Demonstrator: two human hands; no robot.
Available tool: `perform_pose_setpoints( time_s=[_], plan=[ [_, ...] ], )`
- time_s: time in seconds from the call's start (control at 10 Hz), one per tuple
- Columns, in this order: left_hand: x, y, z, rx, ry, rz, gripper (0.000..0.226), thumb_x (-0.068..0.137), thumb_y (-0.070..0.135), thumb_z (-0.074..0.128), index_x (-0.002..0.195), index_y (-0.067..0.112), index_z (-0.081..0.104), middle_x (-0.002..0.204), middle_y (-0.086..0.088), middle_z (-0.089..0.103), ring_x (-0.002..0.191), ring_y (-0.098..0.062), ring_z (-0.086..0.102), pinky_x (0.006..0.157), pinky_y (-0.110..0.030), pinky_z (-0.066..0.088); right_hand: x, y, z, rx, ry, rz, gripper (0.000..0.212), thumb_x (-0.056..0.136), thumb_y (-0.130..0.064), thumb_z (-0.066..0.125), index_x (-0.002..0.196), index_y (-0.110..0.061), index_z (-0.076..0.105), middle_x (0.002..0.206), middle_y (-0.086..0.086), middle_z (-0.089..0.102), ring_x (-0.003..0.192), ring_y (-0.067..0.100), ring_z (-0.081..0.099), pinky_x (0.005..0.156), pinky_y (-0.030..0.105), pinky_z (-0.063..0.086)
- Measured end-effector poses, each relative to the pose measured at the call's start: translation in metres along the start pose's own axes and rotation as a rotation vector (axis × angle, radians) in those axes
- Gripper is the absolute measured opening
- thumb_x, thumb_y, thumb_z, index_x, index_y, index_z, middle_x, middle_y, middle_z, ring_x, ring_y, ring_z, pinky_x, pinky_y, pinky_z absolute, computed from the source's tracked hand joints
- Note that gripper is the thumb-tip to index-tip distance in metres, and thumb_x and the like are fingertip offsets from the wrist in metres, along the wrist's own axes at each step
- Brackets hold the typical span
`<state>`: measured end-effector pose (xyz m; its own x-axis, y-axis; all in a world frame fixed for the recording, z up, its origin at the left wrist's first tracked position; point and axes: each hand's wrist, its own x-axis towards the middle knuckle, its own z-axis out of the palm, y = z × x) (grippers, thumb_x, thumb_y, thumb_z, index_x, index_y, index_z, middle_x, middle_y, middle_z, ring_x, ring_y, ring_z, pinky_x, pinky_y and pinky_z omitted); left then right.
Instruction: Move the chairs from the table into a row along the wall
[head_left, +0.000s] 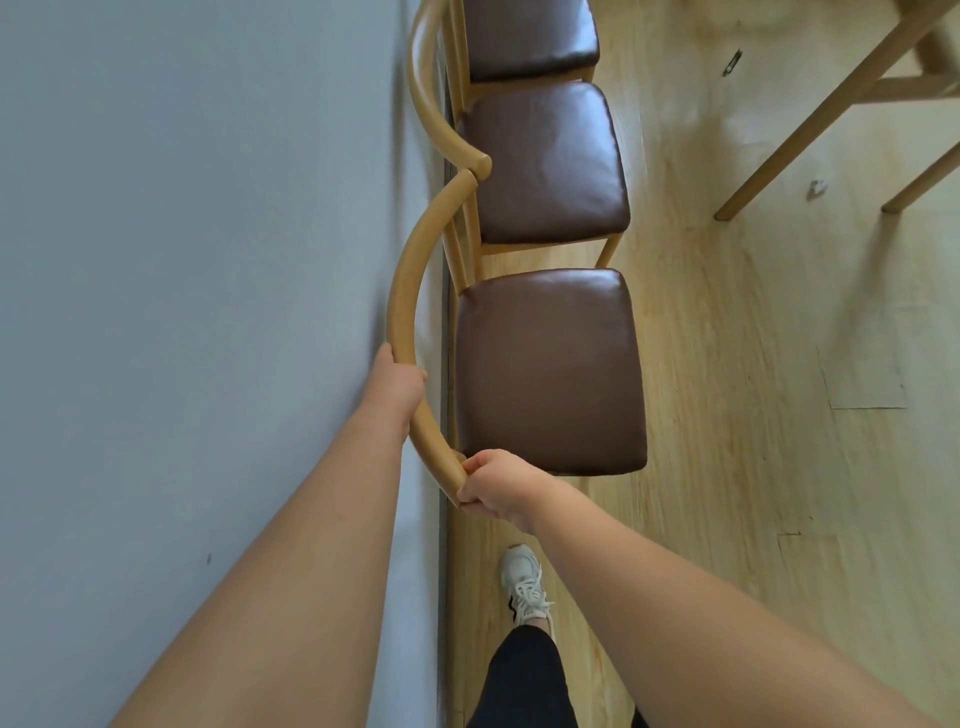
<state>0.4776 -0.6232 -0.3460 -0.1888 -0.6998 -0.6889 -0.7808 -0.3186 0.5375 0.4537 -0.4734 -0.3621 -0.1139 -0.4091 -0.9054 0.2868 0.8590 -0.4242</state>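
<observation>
— Three wooden chairs with brown padded leather seats stand along the grey wall (208, 260). Which one is being handled?

— The nearest chair (550, 369). The left hand (400, 384) is wrapped round its curved pale-wood back rail (410, 291) partway along. The right hand (493, 486) is clamped on the rail's near end.

— How does it sit in the row?

— Its back faces the wall. The far tip of its rail is just beside the middle chair's rail, perhaps touching. A strip of light wooden floor (727, 364) shows between its seat and the middle chair (545, 161). The far chair (524, 36) stands beyond that.

— So which step is this?

— Setting the third chair into line, I'd judge. Its legs are hidden under the seat, so I cannot tell whether it is down.

— And next?

— Square the back to the wall, rest it and release both hands. Then check the pale wooden table (831, 104) on the right, though no chair shows there.
</observation>
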Motion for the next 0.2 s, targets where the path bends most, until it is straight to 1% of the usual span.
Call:
perform_pose_setpoints(
  time_s=[0.1,0.2],
  plan=[
    [-0.006,-0.006,0.0,0.029,-0.014,-0.005,0.065,0.099,0.012,0.046,0.156,0.021,0.016,0.154,-0.008,0.035,0.134,-0.033,0.042,0.109,-0.049,0.039,-0.004,0.001,-0.001,-0.119,0.02,-0.025,0.037,0.088,-0.002,0.056,0.124,-0.01,0.058,0.122,0.015,0.059,0.112,0.028,0.058,0.097,0.04,0.051],
    [-0.016,-0.006,0.003,0.071,-0.008,-0.021,0.061,0.099,0.012,0.046,0.155,0.018,0.021,0.154,-0.01,0.035,0.135,-0.034,0.041,0.109,-0.047,0.038,-0.014,0.0,-0.007,-0.147,0.068,-0.062,0.036,0.09,-0.003,0.052,0.125,-0.007,0.059,0.124,0.017,0.061,0.114,0.031,0.058,0.1,0.041,0.049]
  ],
)
